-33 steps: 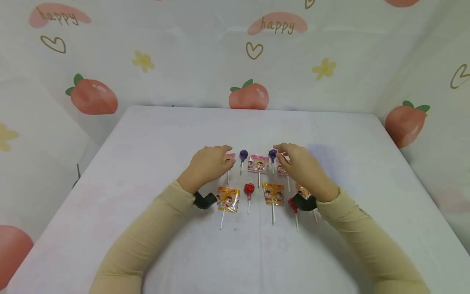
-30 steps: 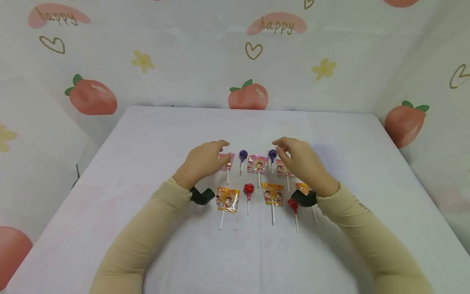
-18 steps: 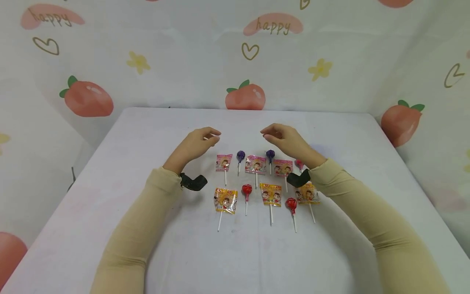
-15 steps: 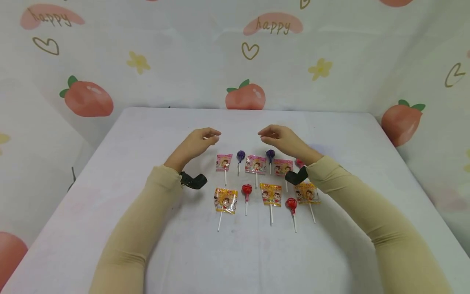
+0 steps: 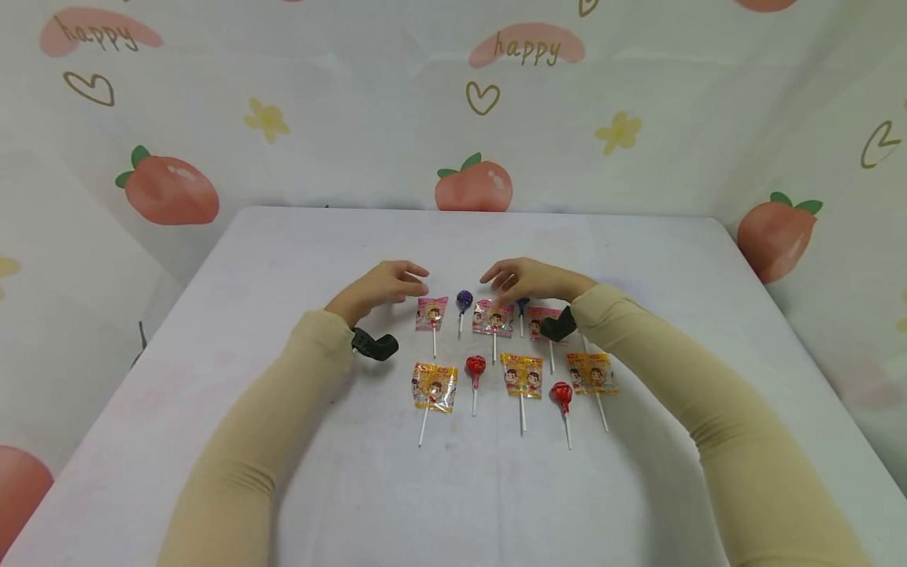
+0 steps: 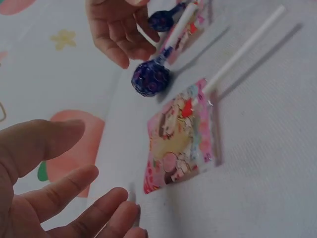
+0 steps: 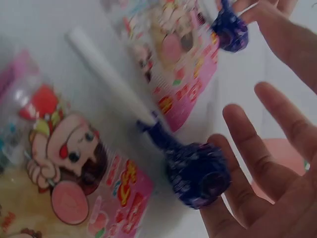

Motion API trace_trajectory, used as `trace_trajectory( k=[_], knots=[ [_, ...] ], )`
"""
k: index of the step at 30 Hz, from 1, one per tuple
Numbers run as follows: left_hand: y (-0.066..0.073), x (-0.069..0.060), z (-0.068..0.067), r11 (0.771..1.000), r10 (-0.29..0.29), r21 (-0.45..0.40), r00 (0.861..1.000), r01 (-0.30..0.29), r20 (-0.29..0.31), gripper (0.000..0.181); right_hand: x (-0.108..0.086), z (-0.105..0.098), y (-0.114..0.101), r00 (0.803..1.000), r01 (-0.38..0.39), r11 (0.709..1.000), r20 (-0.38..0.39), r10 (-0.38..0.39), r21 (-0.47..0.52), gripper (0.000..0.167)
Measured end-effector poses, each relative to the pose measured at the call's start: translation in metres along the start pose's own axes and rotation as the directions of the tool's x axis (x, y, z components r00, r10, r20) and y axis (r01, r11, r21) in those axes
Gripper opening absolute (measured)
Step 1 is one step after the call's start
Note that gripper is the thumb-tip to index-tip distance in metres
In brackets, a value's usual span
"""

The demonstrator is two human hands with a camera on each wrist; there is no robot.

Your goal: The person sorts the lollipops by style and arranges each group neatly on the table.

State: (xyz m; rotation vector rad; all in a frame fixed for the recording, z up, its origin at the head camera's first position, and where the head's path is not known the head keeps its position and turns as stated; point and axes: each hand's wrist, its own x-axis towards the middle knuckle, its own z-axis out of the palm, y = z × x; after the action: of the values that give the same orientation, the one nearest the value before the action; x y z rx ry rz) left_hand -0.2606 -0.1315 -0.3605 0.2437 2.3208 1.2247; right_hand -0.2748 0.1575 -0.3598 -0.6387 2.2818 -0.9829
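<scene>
My left hand [image 5: 383, 285] hovers at the upper left of a pink-wrapped flat lollipop [image 5: 431, 313], holding nothing. In the left wrist view its spread fingers are apart from that wrapper. My right hand [image 5: 531, 279] is over a purple ball lollipop [image 5: 523, 307], partly hiding it, its fingers pointing left. Close behind this purple lollipop [image 6: 159, 21] the right hand's loose fingers show in the left wrist view. Between the hands lie another purple ball lollipop [image 5: 464, 299] and a second pink-wrapped lollipop [image 5: 493, 321]. The right wrist's black band partly covers a third pink-wrapped one [image 5: 540, 315].
Nearer me is a row of yellow-wrapped lollipops [image 5: 522, 376] alternating with red ball lollipops [image 5: 475, 367]. A white stick [image 5: 585, 343] shows below the right sleeve, its head hidden. The white-covered table [image 5: 453, 504] meets a printed cloth backdrop [image 5: 383, 118].
Both hands first rise away toward the table's back, then come down again toward the lollipops. Since half a second ago the right hand has moved left and nearer. The lollipops stay in place.
</scene>
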Motion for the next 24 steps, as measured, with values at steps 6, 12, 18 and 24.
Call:
trace_trajectory(
  k=[6,12,18,24],
  knots=[
    [-0.005,0.005,0.001,0.998,-0.019,0.06,1.0,0.018,0.023,0.052,0.004,0.001,-0.001,0.997,-0.039,0.999,0.073,0.038,0.019,0.055],
    [-0.008,0.011,0.005,0.993,-0.016,0.119,0.999,0.011,0.047,0.053,0.007,0.003,0.002,0.993,-0.044,0.999,0.114,0.043,0.011,0.06],
    [-0.007,0.014,0.009,0.981,-0.032,0.192,0.998,0.022,0.047,0.05,0.008,0.005,0.002,0.991,-0.042,0.999,0.125,0.042,-0.005,0.059],
    [-0.003,0.012,0.012,0.973,-0.026,0.232,0.998,0.013,0.053,0.049,0.011,0.008,0.004,0.992,-0.045,0.999,0.12,0.048,-0.031,0.054]
  ],
)
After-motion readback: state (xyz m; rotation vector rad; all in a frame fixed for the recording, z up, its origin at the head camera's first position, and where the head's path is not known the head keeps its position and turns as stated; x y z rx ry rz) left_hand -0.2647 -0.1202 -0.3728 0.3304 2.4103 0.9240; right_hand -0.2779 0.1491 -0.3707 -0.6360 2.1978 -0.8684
